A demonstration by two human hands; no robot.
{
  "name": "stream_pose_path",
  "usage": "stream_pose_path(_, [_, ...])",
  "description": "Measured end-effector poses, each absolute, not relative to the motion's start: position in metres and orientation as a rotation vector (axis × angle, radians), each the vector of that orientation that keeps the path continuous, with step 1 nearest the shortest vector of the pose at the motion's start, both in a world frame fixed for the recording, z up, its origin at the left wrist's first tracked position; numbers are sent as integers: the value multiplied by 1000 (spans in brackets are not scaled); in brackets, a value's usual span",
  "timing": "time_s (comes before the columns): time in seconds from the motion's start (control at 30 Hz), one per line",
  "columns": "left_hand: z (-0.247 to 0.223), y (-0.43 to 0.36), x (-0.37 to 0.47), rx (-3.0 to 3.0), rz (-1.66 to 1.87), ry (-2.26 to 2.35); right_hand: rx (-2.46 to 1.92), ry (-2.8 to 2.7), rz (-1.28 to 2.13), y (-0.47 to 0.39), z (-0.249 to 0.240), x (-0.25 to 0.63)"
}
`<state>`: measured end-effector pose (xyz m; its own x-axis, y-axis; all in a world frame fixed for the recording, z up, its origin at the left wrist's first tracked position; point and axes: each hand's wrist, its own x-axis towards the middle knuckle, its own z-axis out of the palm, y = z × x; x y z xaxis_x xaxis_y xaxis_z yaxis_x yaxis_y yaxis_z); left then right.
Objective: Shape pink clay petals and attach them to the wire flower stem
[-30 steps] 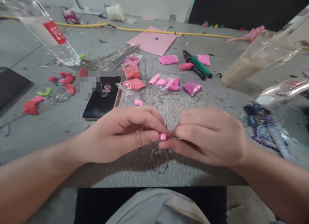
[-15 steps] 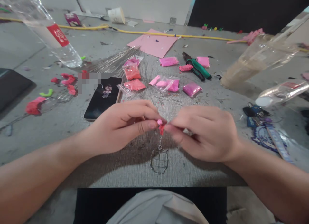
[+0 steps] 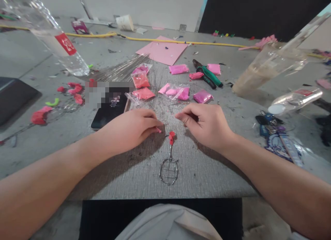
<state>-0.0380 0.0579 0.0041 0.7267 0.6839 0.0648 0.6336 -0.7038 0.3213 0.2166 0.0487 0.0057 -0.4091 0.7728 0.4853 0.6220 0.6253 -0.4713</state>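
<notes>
Pinched in my left hand (image 3: 136,129) is a small piece of pink clay (image 3: 158,130), mostly hidden by the fingers. My right hand (image 3: 208,124) hovers over the table, thumb and forefinger pressed together; whether something tiny is between them I cannot make out. Below and between both hands lies a small twisted-wire racket (image 3: 169,172) with a round crossed-wire head. Red clay (image 3: 171,138) wraps the far end of its handle, and neither hand touches it. Bags of pink clay (image 3: 178,91) and orange-red clay (image 3: 143,93) lie just beyond my hands.
Left of centre is a phone (image 3: 110,110), with a water bottle (image 3: 62,43) behind. Green-handled pliers (image 3: 209,76), thin wires (image 3: 116,69) and pink paper (image 3: 165,50) lie farther back. At right are a brown drink cup (image 3: 254,74), a lying bottle (image 3: 294,100) and keys (image 3: 274,121).
My hands have moved apart and let go of the racket's handle end, which now rests on the table. The pink clay has gone leftward with my left hand.
</notes>
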Motion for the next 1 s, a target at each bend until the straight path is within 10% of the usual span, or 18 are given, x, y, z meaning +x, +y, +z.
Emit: stream_pose_path(1.0, [22, 35, -17, 1671, 703, 1047, -692, -2298, -7, 37, 3, 210])
